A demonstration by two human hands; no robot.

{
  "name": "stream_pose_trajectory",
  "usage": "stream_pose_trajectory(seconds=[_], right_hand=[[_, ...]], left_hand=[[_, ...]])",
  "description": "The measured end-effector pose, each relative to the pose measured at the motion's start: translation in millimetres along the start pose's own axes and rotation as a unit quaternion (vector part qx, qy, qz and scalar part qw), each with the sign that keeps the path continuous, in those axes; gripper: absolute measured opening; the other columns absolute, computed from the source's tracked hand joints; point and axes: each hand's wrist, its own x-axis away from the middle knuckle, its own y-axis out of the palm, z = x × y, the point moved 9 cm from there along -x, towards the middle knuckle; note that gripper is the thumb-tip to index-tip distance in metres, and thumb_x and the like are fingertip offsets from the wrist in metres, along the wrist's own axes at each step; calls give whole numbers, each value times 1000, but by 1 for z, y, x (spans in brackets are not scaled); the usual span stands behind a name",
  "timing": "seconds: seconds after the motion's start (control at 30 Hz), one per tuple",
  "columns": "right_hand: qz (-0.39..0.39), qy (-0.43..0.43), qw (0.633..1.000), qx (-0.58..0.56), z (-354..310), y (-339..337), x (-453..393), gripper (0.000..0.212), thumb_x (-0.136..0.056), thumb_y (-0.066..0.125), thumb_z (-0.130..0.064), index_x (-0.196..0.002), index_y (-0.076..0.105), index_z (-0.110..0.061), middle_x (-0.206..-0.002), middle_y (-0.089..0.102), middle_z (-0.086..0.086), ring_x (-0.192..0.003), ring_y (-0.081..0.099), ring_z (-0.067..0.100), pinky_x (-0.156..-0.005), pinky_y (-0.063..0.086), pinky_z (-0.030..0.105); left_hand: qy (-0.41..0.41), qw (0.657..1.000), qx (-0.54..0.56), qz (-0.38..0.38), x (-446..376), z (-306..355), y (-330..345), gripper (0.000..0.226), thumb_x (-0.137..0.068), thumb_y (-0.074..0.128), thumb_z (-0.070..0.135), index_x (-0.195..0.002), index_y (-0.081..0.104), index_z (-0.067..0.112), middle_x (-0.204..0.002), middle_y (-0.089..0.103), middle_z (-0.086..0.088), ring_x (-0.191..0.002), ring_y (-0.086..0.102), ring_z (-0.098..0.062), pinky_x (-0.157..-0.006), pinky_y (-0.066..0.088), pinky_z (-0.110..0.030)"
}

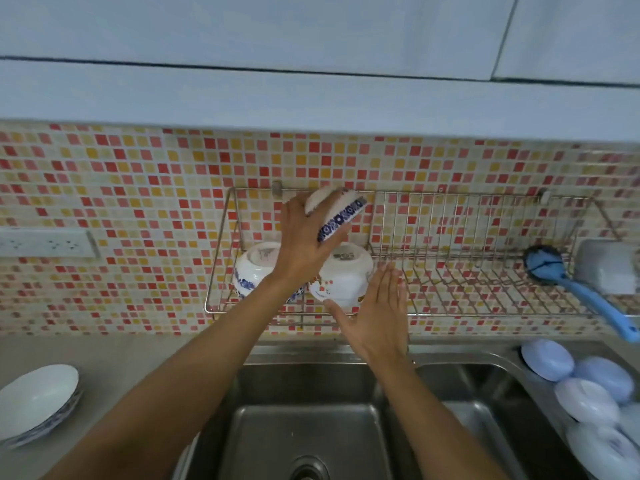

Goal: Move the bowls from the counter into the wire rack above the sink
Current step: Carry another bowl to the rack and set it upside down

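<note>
My left hand (304, 237) grips a white bowl with a blue patterned rim (337, 211), tilted upside down above the left part of the wire rack (485, 271) on the tiled wall. Two bowls lie upside down in the rack: one with blue flowers (252, 268) at the left, and a white bowl with small red marks (343, 275) beside it. My right hand (377, 317) is flat with its fingers apart, its thumb touching the front of the red-marked bowl. A stack of white bowls (38, 400) rests on the counter at the far left.
A blue dish brush (568, 282) and a grey holder (609, 268) sit at the rack's right end. Below is a double steel sink (304, 427). Several pale blue and white dishes (585, 396) lean at the sink's right. A wall socket strip (45, 242) is at the left.
</note>
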Motion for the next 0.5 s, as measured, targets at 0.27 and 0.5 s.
stream_pose_trajectory(seconds=[0.27, 0.5], right_hand=[[8, 1, 1000, -5, -1, -4, 1, 119, -71, 10, -92, -150, -14, -5, -160, -11, 16, -148, -13, 25, -119, -11, 39], [12, -20, 1000, 0, -2, -2, 0, 94, -87, 11, -72, -151, -10, -5, -160, -12, 14, -147, -14, 25, -118, -13, 38]], left_hand=[[238, 934, -240, -110, 18, -2, 66, 53, -88, 52, 54, -136, 48, 32, -135, 47, -19, -121, 39, -36, -99, 40, -48], [230, 926, -238, -183, 29, -16, 85, 55, -86, 53, 56, -137, 43, 38, -140, 45, -16, -125, 38, -35, -101, 41, -54]])
